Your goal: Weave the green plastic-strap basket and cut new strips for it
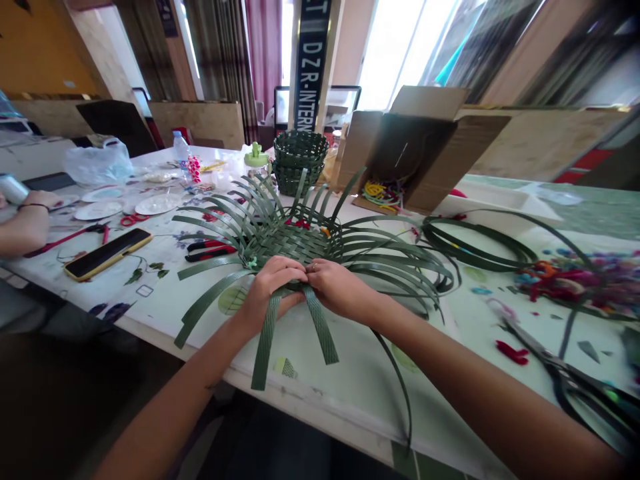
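Observation:
A half-woven basket (295, 243) of flat dark green plastic strips lies on the table, its loose strip ends fanning out all round. My left hand (273, 287) is closed on the basket's near edge, fingers pinching the strips. Right beside it my right hand (333, 283) pinches the same edge, fingertips almost meeting those of the left. Two loose strips (320, 327) hang down toward me from between and under my hands. Small coloured bits, orange and red, show along the woven rim. What lies under my fingers is partly hidden.
Finished-looking woven baskets (300, 160) stand stacked behind, next to an open cardboard box (420, 153). Coiled strip (480, 247) and large scissors (560, 367) lie right. Red-handled pliers (210, 250) and a phone (107, 255) lie left. Another person's hand (40, 200) is at far left.

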A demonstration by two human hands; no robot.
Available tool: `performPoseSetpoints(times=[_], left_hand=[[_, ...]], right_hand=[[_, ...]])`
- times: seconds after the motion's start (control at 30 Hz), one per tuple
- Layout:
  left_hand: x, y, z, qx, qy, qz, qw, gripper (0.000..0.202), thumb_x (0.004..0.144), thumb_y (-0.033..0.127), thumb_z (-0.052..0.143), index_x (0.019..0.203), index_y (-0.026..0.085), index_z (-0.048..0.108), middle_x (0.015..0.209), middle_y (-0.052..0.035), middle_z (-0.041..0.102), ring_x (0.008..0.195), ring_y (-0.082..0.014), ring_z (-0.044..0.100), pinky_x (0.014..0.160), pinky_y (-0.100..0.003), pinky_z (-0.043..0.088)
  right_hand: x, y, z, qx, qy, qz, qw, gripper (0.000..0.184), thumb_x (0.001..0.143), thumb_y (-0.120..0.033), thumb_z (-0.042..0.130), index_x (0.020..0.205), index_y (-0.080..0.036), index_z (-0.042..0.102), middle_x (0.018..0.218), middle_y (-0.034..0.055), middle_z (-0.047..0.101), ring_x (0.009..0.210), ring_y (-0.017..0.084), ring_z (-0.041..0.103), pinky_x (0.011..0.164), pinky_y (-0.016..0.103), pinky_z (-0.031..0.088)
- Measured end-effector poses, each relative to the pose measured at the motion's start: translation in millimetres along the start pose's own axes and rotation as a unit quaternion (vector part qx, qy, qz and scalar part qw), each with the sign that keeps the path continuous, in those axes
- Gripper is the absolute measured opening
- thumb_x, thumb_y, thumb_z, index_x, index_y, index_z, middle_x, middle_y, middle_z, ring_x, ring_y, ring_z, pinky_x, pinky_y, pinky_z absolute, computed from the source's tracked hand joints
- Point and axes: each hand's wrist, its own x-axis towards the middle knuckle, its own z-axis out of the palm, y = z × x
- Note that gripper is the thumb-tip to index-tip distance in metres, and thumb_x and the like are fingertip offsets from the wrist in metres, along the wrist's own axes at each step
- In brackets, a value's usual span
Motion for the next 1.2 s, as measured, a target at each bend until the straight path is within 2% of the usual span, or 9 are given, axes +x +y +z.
performPoseSetpoints(times=[0.1,0.37,0.57,0.63,0.77,0.93,1.0,1.1,1.2], left_hand=[[-1,2,6.1,-0.044,0.013,-0.044,0.998,0.007,0.082,0.015,0.057,0.086,0.016,0.063,0.09,-0.0056,0.06,0.085,-0.0146,0.057,0.078,-0.029,0.049],[-5,16,1.9,-0.04,0.026,-0.092,0.995,0.018,0.088,0.014,0.045,0.079,0.018,0.06,0.085,-0.0049,0.063,0.079,-0.0136,0.06,0.072,-0.028,0.05],[-10,14,0.7,-0.033,0.06,-0.051,0.996,0.011,0.086,0.013,0.05,0.08,0.018,0.058,0.083,-0.0047,0.064,0.078,-0.0145,0.061,0.069,-0.028,0.052],[-11,13,1.3,-0.042,0.041,-0.061,0.996,0.01,0.085,0.012,0.05,0.083,0.018,0.058,0.088,-0.0061,0.064,0.084,-0.016,0.062,0.074,-0.03,0.053],[-11,10,2.5,-0.034,-0.039,-0.062,0.997,0.014,0.087,0.009,0.044,0.09,0.018,0.054,0.098,-0.0082,0.063,0.1,-0.0189,0.06,0.087,-0.034,0.049],[-7,5,1.4,0.028,-0.123,-0.062,0.99,0.011,0.086,0.016,0.049,0.095,0.017,0.055,0.088,-0.0051,0.059,0.083,-0.018,0.057,0.075,-0.031,0.047],[-5,3,1.3,0.028,-0.13,-0.065,0.989,0.01,0.086,0.018,0.049,0.093,0.017,0.057,0.086,-0.0044,0.059,0.08,-0.0165,0.056,0.071,-0.028,0.045],[-5,2,2.8,0.03,-0.107,-0.05,0.993,0.013,0.088,0.018,0.046,0.084,0.017,0.059,0.078,-0.0025,0.054,0.069,-0.0127,0.053,0.063,-0.024,0.042],[-4,2,4.6,0.031,-0.107,-0.051,0.992,0.015,0.089,0.02,0.047,0.08,0.017,0.058,0.074,-0.0013,0.05,0.066,-0.0112,0.05,0.06,-0.023,0.039]], right_hand=[[0,2,3,0.004,0.013,0.004,1.0,0.019,0.078,0.0,0.052,0.072,-0.011,0.066,0.075,0.0086,0.065,0.071,0.017,0.055,0.071,0.029,0.042],[-4,1,1,-0.014,0.013,-0.028,0.999,0.02,0.085,-0.007,0.049,0.072,-0.012,0.065,0.07,0.0066,0.061,0.067,0.018,0.051,0.069,0.03,0.04],[-8,3,2,0.015,0.006,-0.033,0.999,0.022,0.084,-0.004,0.046,0.077,-0.012,0.065,0.07,0.0075,0.062,0.069,0.018,0.051,0.071,0.03,0.041],[-8,5,3,0.03,0.012,-0.031,0.999,0.021,0.084,-0.004,0.047,0.076,-0.012,0.065,0.071,0.0081,0.062,0.07,0.018,0.052,0.071,0.031,0.041],[-9,6,3,0.055,0.013,-0.024,0.998,0.023,0.082,-0.001,0.046,0.075,-0.011,0.065,0.076,0.01,0.065,0.073,0.018,0.055,0.073,0.03,0.043],[-10,7,2,0.042,0.009,-0.044,0.998,0.02,0.082,-0.004,0.049,0.075,-0.011,0.066,0.072,0.0088,0.063,0.07,0.018,0.054,0.072,0.03,0.043],[-9,7,3,0.042,0.009,-0.044,0.998,0.019,0.084,-0.007,0.051,0.073,-0.011,0.065,0.071,0.0087,0.063,0.069,0.018,0.054,0.072,0.03,0.043],[-8,8,3,0.058,0.018,-0.039,0.997,0.022,0.087,-0.011,0.05,0.072,-0.012,0.066,0.071,0.0086,0.063,0.071,0.017,0.055,0.073,0.03,0.043],[-8,10,-2,0.096,0.019,-0.039,0.994,0.023,0.089,-0.013,0.05,0.073,-0.011,0.066,0.072,0.0083,0.064,0.073,0.016,0.056,0.073,0.029,0.044]])
